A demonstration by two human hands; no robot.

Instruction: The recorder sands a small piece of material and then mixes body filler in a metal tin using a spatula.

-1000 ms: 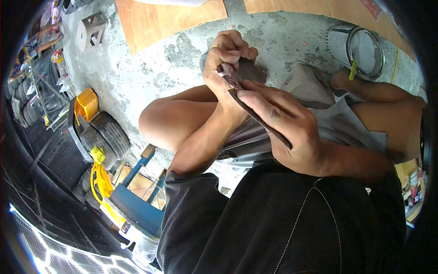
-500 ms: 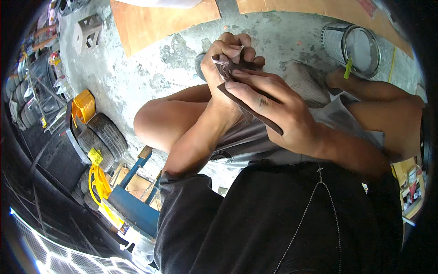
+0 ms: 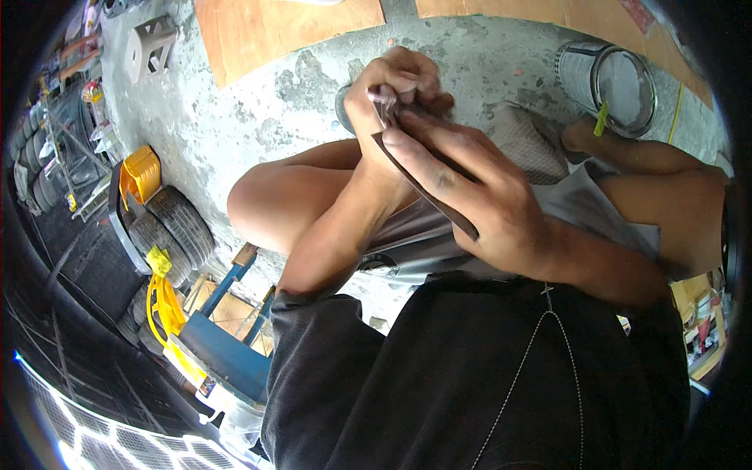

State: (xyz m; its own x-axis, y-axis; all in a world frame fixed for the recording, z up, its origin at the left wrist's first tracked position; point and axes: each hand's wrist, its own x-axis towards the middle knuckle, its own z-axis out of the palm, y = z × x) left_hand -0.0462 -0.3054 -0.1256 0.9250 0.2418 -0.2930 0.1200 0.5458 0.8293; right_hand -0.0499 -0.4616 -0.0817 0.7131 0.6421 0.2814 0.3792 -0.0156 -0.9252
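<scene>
In front of my bent legs my two hands meet. My left hand [image 3: 394, 82] is closed, its fingers curled round a small greyish-pink piece [image 3: 383, 100] of which only an end shows; its kind I cannot make out. My right hand [image 3: 489, 184] comes in from the right and presses a thin dark brown sheet of sandpaper [image 3: 431, 196] between thumb and fingers. One edge of the sheet runs along the fingers like a strip. Its far end lies against the piece in my left hand, and my fingertips cover the contact.
A grey cloth [image 3: 526, 145] lies by my right leg. Beyond it a metal can [image 3: 583, 74] holds pale grey contents. Wooden boards [image 3: 290, 35] lie on the worn floor ahead. At left are tyres [image 3: 184, 223], a yellow plastic part [image 3: 141, 176] and a blue metal frame [image 3: 223, 356].
My left fingers have curled tighter, and a pale tip that showed between them is hidden now. My right hand and the sandpaper have shifted slightly left and down.
</scene>
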